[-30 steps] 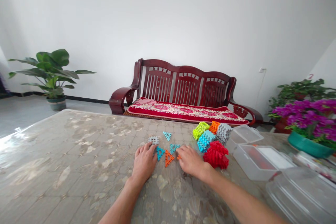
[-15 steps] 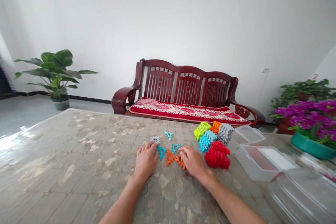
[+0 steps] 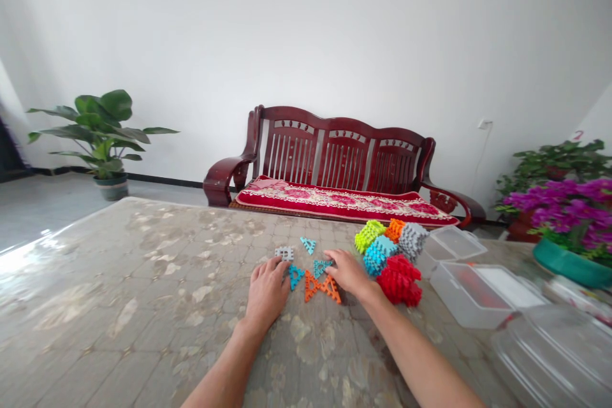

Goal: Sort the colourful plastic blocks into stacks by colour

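My left hand [image 3: 268, 287] lies palm down on the table, fingers extended and slightly apart. Its fingertips are by a grey square building tile [image 3: 285, 254], and its thumb side is beside a blue triangular tile [image 3: 296, 277]. The fingers of my right hand [image 3: 348, 271] bend together over the right corner of a teal triangular tile [image 3: 320, 267]; its thumb is mostly hidden. Two orange triangular tiles [image 3: 312, 287] lie nearer me, side by side and touching or almost so. A light blue triangle [image 3: 308, 245] sits farther off, apart from both hands.
Stacked tiles in red [image 3: 400, 280], blue [image 3: 380, 255], lime [image 3: 370, 237], orange [image 3: 395, 229] and grey [image 3: 413, 241] stand at the right. Beyond them are an open clear plastic box [image 3: 471, 306], a clear lid [image 3: 549, 350] and a flower pot [image 3: 571, 264]. A wooden bench [image 3: 342, 159] stands behind the table.
My right hand has moved away from me, off the right orange triangle to the teal one, so both orange triangles now show whole. My left hand stays almost in place.
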`<act>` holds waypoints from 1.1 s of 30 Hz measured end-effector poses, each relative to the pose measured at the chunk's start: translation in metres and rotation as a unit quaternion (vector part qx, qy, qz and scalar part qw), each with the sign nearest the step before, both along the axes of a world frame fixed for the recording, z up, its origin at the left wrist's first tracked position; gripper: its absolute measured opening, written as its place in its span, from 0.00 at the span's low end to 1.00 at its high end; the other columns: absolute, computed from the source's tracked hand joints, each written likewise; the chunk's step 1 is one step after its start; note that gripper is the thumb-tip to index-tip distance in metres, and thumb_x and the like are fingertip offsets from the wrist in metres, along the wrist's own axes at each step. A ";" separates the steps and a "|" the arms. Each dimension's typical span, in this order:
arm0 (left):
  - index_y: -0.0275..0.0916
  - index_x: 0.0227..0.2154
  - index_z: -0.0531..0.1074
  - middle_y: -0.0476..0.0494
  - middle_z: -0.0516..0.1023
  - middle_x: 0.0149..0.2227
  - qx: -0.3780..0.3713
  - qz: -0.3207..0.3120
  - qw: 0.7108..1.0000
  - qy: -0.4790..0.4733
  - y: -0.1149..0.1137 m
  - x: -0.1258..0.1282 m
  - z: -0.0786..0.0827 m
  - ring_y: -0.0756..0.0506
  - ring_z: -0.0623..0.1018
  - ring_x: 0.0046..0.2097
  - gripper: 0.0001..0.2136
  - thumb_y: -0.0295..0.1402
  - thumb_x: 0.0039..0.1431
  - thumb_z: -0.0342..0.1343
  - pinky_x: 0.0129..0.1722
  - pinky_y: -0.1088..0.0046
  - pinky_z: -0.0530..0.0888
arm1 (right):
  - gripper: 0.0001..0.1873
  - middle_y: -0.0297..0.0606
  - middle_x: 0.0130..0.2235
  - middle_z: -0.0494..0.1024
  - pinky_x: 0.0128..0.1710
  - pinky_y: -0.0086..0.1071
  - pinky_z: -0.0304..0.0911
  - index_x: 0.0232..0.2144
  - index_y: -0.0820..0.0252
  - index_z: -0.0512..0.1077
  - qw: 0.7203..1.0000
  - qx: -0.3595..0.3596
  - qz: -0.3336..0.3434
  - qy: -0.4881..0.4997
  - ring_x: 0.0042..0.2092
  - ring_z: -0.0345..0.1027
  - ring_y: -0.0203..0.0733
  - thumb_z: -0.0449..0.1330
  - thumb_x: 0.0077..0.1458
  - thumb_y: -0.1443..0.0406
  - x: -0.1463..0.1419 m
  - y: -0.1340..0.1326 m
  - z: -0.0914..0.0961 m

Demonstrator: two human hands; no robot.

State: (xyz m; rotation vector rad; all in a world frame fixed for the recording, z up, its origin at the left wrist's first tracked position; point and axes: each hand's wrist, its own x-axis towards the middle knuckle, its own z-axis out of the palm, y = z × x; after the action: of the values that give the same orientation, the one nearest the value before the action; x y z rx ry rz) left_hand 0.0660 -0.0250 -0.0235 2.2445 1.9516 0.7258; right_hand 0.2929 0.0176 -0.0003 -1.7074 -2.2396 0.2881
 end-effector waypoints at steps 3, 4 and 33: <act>0.44 0.51 0.74 0.41 0.73 0.59 -0.004 -0.001 1.000 0.005 -0.001 0.000 0.001 0.41 0.72 0.58 0.17 0.29 0.61 0.49 0.60 0.59 0.63 | 0.23 0.41 0.51 0.77 0.53 0.34 0.60 0.52 0.55 0.74 0.999 -0.010 0.013 -0.040 0.54 0.69 0.45 0.59 0.54 0.70 -0.004 0.000 0.006; 0.44 0.51 0.74 0.41 0.73 0.59 -0.004 -0.001 1.000 0.006 -0.001 0.000 0.002 0.41 0.72 0.58 0.17 0.29 0.61 0.49 0.60 0.59 0.63 | 0.21 0.42 0.50 0.78 0.52 0.34 0.61 0.51 0.55 0.75 0.999 -0.012 0.012 -0.050 0.53 0.69 0.45 0.59 0.54 0.70 -0.005 0.000 0.008; 0.44 0.56 0.70 0.41 0.74 0.58 -0.009 -0.007 1.000 -0.022 0.001 0.002 0.003 0.41 0.73 0.57 0.18 0.34 0.67 0.45 0.59 0.58 0.64 | 0.12 0.38 0.41 0.78 0.48 0.33 0.66 0.39 0.53 0.76 0.967 0.145 0.011 0.208 0.46 0.72 0.43 0.55 0.57 0.70 -0.011 -0.027 -0.029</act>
State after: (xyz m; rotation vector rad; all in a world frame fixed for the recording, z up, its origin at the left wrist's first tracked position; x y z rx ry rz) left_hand 0.0676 -0.0244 -0.0209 2.2108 1.9126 0.7457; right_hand 0.2824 -0.0090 -0.0290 -1.3281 -1.8869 0.2776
